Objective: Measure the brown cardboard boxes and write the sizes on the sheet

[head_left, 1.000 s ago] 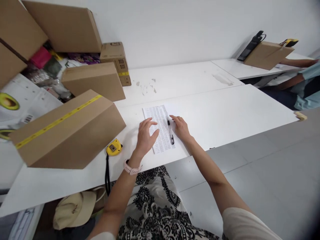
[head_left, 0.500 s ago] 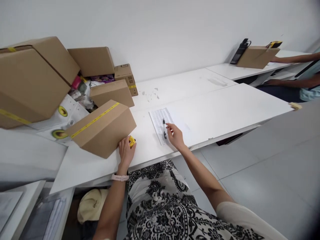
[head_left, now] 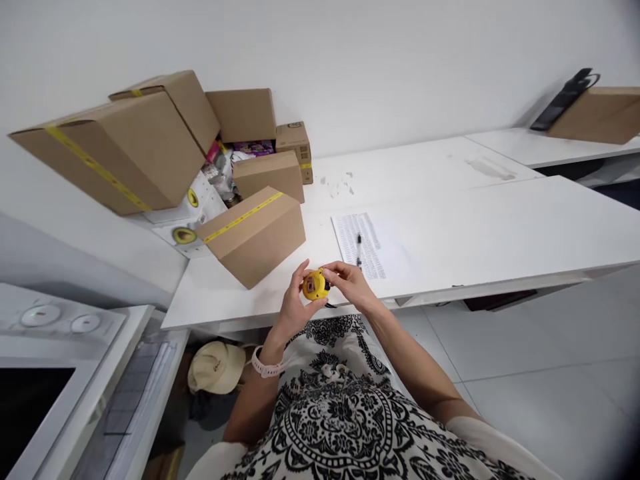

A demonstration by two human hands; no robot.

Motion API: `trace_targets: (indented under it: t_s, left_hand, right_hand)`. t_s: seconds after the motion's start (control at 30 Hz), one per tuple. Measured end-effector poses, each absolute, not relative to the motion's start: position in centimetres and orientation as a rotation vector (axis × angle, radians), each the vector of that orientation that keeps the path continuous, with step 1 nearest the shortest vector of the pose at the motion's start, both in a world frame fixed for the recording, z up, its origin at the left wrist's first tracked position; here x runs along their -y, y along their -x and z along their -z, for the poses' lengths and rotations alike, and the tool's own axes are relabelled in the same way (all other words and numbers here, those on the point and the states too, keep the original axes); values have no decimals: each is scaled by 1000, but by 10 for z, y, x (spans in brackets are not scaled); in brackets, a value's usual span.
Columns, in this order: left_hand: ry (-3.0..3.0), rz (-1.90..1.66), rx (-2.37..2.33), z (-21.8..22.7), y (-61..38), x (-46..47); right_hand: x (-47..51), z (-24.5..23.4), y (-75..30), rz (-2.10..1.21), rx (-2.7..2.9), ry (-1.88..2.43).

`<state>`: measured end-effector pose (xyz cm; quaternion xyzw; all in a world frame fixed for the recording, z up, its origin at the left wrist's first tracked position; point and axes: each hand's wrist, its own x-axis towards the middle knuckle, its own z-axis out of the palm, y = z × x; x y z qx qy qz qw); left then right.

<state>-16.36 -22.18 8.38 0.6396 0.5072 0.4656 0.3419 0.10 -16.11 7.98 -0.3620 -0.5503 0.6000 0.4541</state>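
Rising side by side, the left hand (head_left: 291,308) and right hand (head_left: 353,283) meet, each grip pinching the yellow tape measure (head_left: 315,285) just above the tabletop (head_left: 475,220) edge. Beyond sits a closed cardboard box (head_left: 253,233); beside it, a printed sheet (head_left: 369,248) bears a pen (head_left: 359,241).

The one view comes from a camera worn on the person's head, looking forward and steeply down past the patterned lap (head_left: 340,413) to the near edge of the white table (head_left: 450,227). It sits close above the left hand (head_left: 291,312) and right hand (head_left: 354,285), which meet on the yellow tape measure (head_left: 315,285) just below mid-frame. It faces the white wall (head_left: 400,60), with cardboard boxes (head_left: 253,233) filling the upper left, and the wide lens bends the edges
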Motion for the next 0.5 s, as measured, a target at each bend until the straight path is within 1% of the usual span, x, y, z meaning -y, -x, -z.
trace_targets:
  t_s: [0.1,0.17,0.37,0.43,0.5]
  left_hand:
    - [-1599,-1176,-1345,-89,180,232]
    - [-1523,-1195,-1385,-93,198,241]
    - [-1284,-1396,-1616,-100,279,266]
    - [-1229,-1441,-1691,-99,302,268]
    - [-1176,-1413,-1750,-97,317,264]
  right_hand:
    - [156,-83,8,-1560,1362,872]
    - [143,-90,13,-1551,1340,838]
    - [54,-121,23,-1329,1252,774]
    - [22,-118,32,-1302,1275,768]
    - [0,-104,44,-1317,1279,797]
